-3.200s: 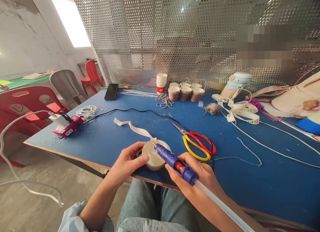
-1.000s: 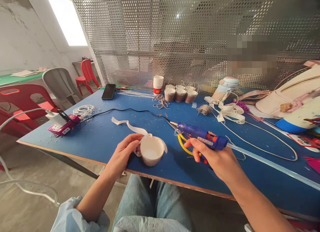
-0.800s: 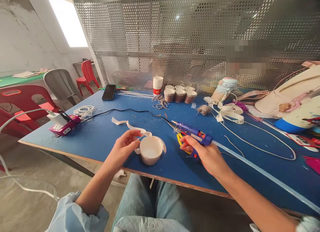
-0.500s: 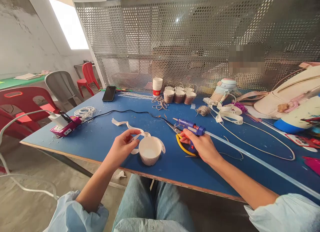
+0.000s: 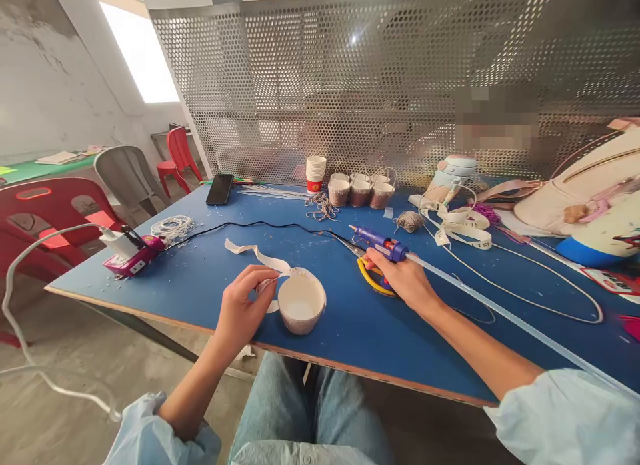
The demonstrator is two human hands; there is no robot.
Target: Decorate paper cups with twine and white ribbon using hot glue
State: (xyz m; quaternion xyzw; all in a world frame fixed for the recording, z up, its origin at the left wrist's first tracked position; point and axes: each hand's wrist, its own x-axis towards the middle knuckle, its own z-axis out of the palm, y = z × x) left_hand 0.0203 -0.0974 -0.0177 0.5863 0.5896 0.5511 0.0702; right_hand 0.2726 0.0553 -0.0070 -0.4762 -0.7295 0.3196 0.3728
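Now the blue glue gun [image 5: 381,243] is well apart from the small cup [image 5: 300,323], no longer poking over it as it did earlier. That one cup stands upright on the worktop [image 5: 200,278], between the two hands and just beside the left. The left hand [image 5: 246,301] is almost closed, with thumb and fingers pinching white ribbon [image 5: 267,257] by the cup, maybe to keep it tight. I can't tell if the ribbon is all one piece. The right hand [image 5: 407,278] curls round the one gun's handle, probably keeping its tip away from the left fingers. One pair of scissors [image 5: 368,276] lies by the right hand, partly hidden. Beyond both hands are six little cups [image 5: 360,195] and one stack of paper cups [image 5: 316,171], too tight to count. One phone [image 5: 219,189] lies past the left hand.
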